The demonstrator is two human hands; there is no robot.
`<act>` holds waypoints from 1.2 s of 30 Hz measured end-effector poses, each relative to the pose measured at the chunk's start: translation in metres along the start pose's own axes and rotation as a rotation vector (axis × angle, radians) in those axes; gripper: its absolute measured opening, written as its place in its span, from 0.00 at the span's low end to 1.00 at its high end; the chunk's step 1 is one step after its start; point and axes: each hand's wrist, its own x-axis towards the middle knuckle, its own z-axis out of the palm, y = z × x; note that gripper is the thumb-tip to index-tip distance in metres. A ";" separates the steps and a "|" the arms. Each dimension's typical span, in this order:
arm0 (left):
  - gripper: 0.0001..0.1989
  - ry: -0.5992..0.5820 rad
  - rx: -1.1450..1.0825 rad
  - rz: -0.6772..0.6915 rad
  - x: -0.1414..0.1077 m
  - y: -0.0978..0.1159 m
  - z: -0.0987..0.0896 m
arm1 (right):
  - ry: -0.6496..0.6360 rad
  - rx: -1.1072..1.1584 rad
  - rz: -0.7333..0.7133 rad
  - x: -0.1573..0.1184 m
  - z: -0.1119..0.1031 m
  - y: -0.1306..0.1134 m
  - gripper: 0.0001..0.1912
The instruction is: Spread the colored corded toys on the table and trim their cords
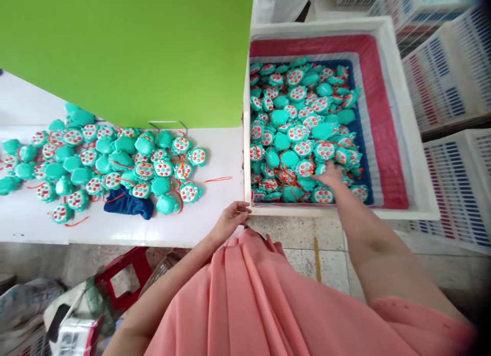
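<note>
My right hand [333, 176] is low in a white bin [418, 192], over a heap of turquoise turtle-shaped toys [297, 133] with orange cords. Its thumb and fingers are apart, touching or just above the toys; the fingertips are partly lost among them. My left hand [233, 217] is at the table's front edge by the bin's near-left corner. Its fingers are loosely bent and apart, with nothing seen in them. On the white table [215, 213] lie many more of these turtle toys [80, 161], some showing white bellies with coloured dots.
A dark blue cloth [130, 205] lies on the table among the toys. A green panel [153, 54] stands at the back of the table. White plastic crates [452, 80] are stacked right of the bin. A red crate [141, 266] and bags are below the table at the left.
</note>
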 end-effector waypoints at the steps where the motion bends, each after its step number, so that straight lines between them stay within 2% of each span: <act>1: 0.20 -0.006 0.001 0.014 0.002 0.001 0.003 | -0.022 0.006 0.035 -0.003 -0.003 -0.001 0.52; 3: 0.20 -0.029 -0.017 0.038 0.007 0.005 0.012 | -0.059 0.060 0.053 -0.016 -0.015 -0.008 0.51; 5: 0.21 -0.057 -0.081 0.048 0.014 0.009 0.026 | -0.078 0.155 -0.056 -0.039 -0.033 -0.021 0.49; 7: 0.26 -0.079 -0.216 0.025 0.024 0.014 0.041 | -0.162 0.273 -0.268 -0.070 -0.053 -0.038 0.48; 10: 0.33 -0.147 -0.465 -0.064 0.043 0.019 0.059 | -0.489 0.486 -0.625 -0.102 -0.069 -0.062 0.47; 11: 0.33 -0.156 -0.512 -0.090 0.049 0.020 0.062 | -0.525 0.526 -0.678 -0.103 -0.069 -0.067 0.45; 12: 0.32 -0.147 -0.533 -0.108 0.054 0.021 0.062 | -0.487 0.530 -0.681 -0.098 -0.065 -0.071 0.43; 13: 0.30 -0.122 -0.534 -0.121 0.058 0.022 0.061 | -0.391 0.487 -0.648 -0.087 -0.058 -0.072 0.40; 15: 0.25 -0.053 -0.504 -0.135 0.059 0.023 0.054 | -0.176 0.257 -0.536 -0.059 -0.039 -0.069 0.36; 16: 0.24 -0.039 -0.489 -0.140 0.057 0.024 0.050 | -0.126 0.117 -0.496 -0.044 -0.028 -0.065 0.36; 18: 0.22 -0.051 -0.480 -0.127 0.049 0.024 0.040 | -0.115 -0.078 -0.450 -0.022 -0.009 -0.055 0.38; 20: 0.22 -0.065 -0.485 -0.111 0.039 0.023 0.032 | -0.113 -0.169 -0.416 -0.014 0.003 -0.044 0.42; 22: 0.22 -0.058 -0.500 -0.100 0.031 0.019 0.026 | -0.107 -0.272 -0.390 -0.014 0.006 -0.039 0.43; 24: 0.22 -0.037 -0.511 -0.093 0.026 0.013 0.021 | -0.139 -0.352 -0.387 -0.014 0.003 -0.042 0.39; 26: 0.22 -0.017 -0.521 -0.089 0.024 0.008 0.017 | -0.186 -0.283 -0.427 -0.010 0.000 -0.058 0.34; 28: 0.22 0.006 -0.536 -0.082 0.022 0.005 0.015 | -0.250 -0.091 -0.484 -0.003 0.003 -0.083 0.33; 30: 0.22 0.025 -0.556 -0.073 0.019 0.005 0.013 | -0.333 0.071 -0.517 0.004 0.013 -0.113 0.36; 32: 0.22 0.043 -0.572 -0.063 0.016 0.007 0.011 | -0.400 0.135 -0.509 0.011 0.027 -0.140 0.39; 36: 0.22 0.070 -0.600 -0.034 0.010 0.006 0.003 | -0.418 0.182 -0.473 0.023 0.047 -0.171 0.48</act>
